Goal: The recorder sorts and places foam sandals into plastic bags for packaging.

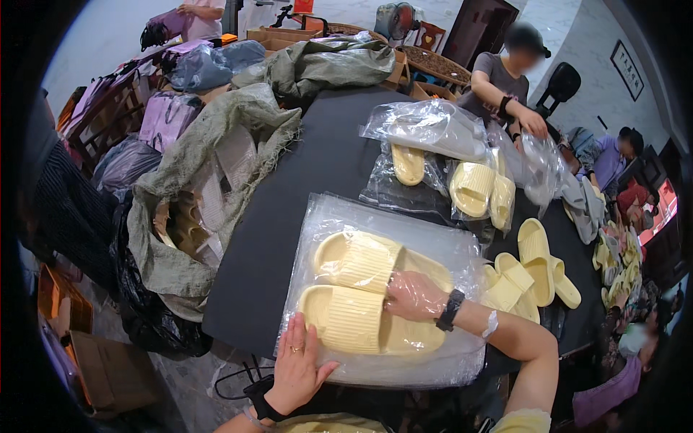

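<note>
On the black surface, a pair of pale yellow ribbed foam slippers lies inside a clear plastic bag; the right hand presses flat on them, while the left hand, fingers spread, rests on the bag's near edge.

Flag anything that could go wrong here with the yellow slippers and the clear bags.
1. The pair of yellow slippers lies on a stack of clear plastic bags; the slick sheets might slide under the left hand, which presses near the table edge.
2. The right hand seems to be inside the film, so the thin bag could snag or tear.
3. Loose slippers close by could get mixed in.
</note>
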### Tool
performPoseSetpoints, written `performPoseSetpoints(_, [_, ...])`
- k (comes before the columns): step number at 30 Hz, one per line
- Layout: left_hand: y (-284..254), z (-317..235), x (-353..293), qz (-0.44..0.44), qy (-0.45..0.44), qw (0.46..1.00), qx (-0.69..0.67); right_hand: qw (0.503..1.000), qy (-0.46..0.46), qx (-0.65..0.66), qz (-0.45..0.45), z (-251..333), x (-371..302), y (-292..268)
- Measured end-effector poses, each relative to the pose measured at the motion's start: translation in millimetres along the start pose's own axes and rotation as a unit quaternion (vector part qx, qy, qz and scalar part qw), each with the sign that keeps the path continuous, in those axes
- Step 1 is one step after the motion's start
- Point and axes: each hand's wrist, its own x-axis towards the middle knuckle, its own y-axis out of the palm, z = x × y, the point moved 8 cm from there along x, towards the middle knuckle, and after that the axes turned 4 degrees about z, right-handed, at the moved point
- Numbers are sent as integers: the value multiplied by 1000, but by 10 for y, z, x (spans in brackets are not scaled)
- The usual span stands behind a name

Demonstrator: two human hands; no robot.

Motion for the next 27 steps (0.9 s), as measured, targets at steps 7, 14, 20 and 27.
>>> performPoseSetpoints(7, [23, 13, 19, 18, -17, 999, 35, 988, 139, -53, 34, -570, -850, -203])
performPoseSetpoints(14, [-151, -180, 66, -26, -10, 999, 30, 876, 434, -126, -170, -911, -2666, -901])
performPoseSetpoints(20, [-209, -314, 29, -20, 21, 997, 69, 814, 438, -62, -377, -284, -3060, -1585])
performPoseSetpoints(27, [286, -151, 102, 19, 25, 998, 57, 920, 70, 307, -235, 687, -1129, -1020])
